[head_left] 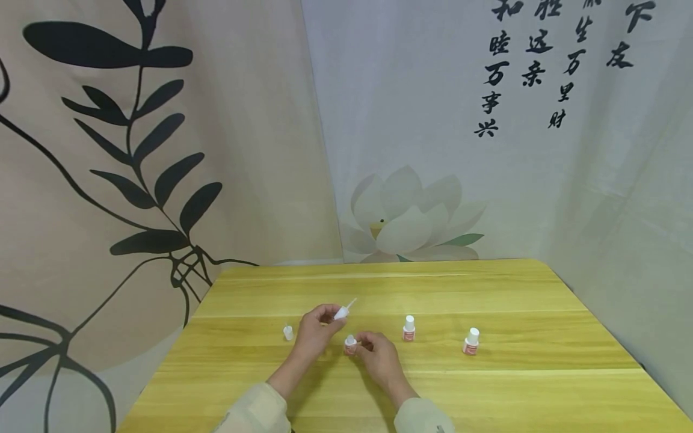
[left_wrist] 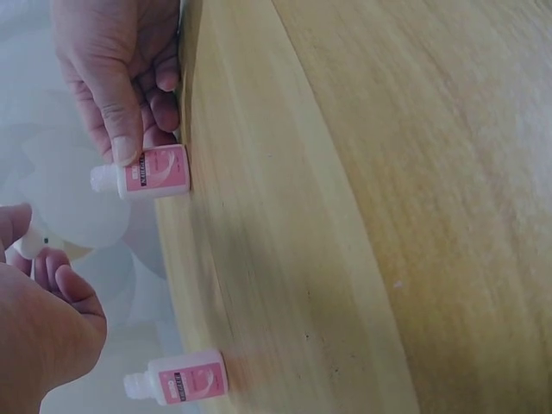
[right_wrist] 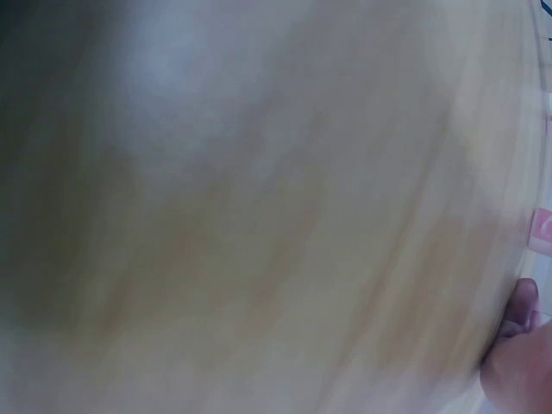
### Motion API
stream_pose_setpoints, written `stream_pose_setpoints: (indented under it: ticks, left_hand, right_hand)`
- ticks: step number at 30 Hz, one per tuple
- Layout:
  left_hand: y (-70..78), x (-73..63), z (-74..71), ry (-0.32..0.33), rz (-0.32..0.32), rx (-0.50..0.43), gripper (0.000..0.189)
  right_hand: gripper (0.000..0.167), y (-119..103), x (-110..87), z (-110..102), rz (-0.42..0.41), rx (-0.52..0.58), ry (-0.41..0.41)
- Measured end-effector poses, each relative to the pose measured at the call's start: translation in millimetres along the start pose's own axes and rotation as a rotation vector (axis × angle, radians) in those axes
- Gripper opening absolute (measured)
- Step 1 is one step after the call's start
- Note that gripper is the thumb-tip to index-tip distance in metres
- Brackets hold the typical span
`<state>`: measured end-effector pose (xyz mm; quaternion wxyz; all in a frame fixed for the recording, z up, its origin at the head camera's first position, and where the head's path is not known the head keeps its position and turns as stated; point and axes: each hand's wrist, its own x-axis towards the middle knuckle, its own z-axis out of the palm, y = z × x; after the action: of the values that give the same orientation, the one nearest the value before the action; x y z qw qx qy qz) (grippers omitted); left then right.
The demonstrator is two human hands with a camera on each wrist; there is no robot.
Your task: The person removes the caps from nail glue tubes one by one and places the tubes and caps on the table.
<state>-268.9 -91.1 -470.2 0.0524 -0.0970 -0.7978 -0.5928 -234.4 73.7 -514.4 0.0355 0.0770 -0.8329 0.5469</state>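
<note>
My left hand pinches a white cap with a thin pale stem pointing up. In the left wrist view, the same hand is at lower left. My right hand holds a small white bottle with a pink label by its side; its narrow neck is bare. That bottle stands upright on the table, the right thumb across its label in the left wrist view. Another uncapped bottle stands nearby, hidden in the head view. The right wrist view shows only part of a hand and a pink label.
Two capped bottles stand to the right on the wooden table, one nearer and one farther out. A loose white cap is left of my left hand. Behind the table hangs a printed cloth.
</note>
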Motion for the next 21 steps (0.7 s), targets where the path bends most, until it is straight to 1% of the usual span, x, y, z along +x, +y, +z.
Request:
stream_pose_setpoints:
  ticks: [7, 11, 15, 21]
  left_hand:
    - [-3.0, 1.1, 0.1, -0.003, 0.009, 0.009, 0.022]
    - [-2.7, 1.8, -0.2, -0.002, 0.016, 0.017, 0.029]
    - [-1.6, 3.4, -0.6, 0.013, 0.018, 0.021, 0.034]
    - [2.4, 4.0, -1.8, 0.018, -0.011, 0.001, 0.028]
  right_hand:
    - [0.008, 0.8, -0.2, 0.4, 0.0, 0.006, -0.004]
    - [0.008, 1.0, -0.5, 0.3, 0.006, 0.011, -0.004]
    - [0.009, 1.1, -1.1, 0.0, 0.015, 0.019, -0.006]
    - [0.01, 1.2, -1.5, -0.2, 0.017, 0.022, -0.009]
